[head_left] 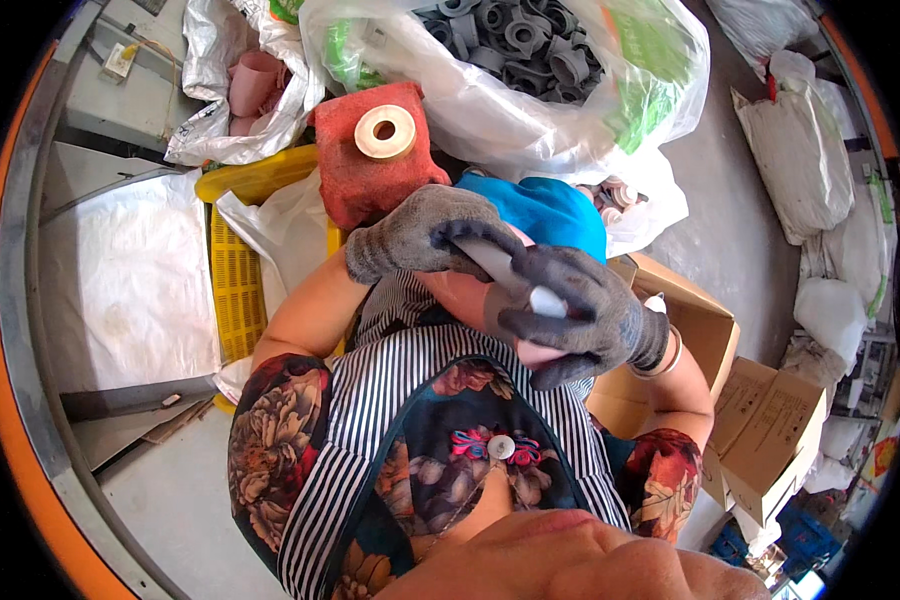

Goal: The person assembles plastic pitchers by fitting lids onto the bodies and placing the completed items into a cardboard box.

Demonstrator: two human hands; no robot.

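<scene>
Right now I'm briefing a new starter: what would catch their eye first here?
Probably the two grey-gloved hands at centre: the left hand and right hand both grip a pale tube-like piece. Just above sits a red cloth-covered block topped with a cream ring, and behind it a clear bag of grey parts.

- Bright, even daylight; colours strong, nothing dim.
- Glare on the clear plastic bag (pixel 530 110) at top and on the white sheet (pixel 120 290) at left, which is nearly washed out.
- Shadows soft and short, darkest under the gloved hands (pixel 510 275) against the chest.
- Heavy fisheye bend: the frame rail (pixel 30 330) curves along the left rim; corners black.
- Centre sharp; the chin at the lower edge is blurred, and the boxes (pixel 770 420) at right are smeared.
</scene>
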